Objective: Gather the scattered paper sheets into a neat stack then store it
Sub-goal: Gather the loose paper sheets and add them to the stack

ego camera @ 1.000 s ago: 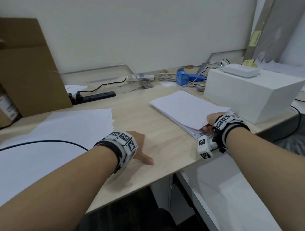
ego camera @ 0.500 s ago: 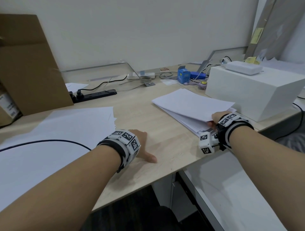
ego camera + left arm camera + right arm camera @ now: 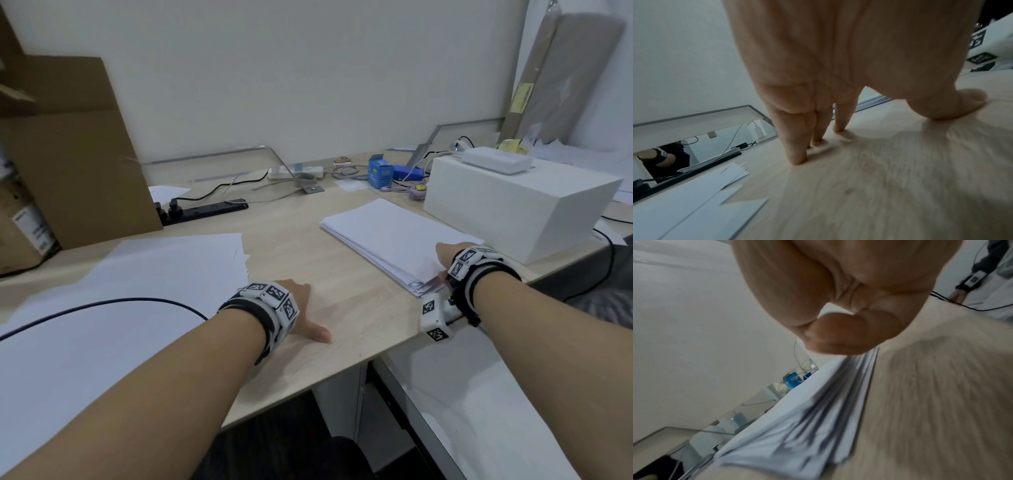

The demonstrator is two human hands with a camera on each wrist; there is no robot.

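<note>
A stack of white paper (image 3: 394, 233) lies on the wooden desk (image 3: 342, 308), right of centre, its near edges fanned and uneven (image 3: 787, 426). My right hand (image 3: 445, 253) is at the stack's near right corner, thumb and fingers curled (image 3: 838, 331) round the edge of the sheets. My left hand (image 3: 301, 308) rests on bare desk left of the stack, holding nothing. Its straight fingers (image 3: 797, 146) touch the wood with their tips. More loose white sheets (image 3: 137, 274) are spread over the left of the desk (image 3: 694, 194).
A white box (image 3: 513, 205) stands just right of the stack. A white drawer (image 3: 479, 411) hangs open under the desk edge. A black cable (image 3: 102, 305) crosses the loose sheets. A cardboard panel (image 3: 68, 154), a power strip (image 3: 205, 209) and cables sit behind.
The right hand has shifted slightly at the stack's near corner, and the top sheets lie more in line with the rest. The left hand has stayed on the desk.
</note>
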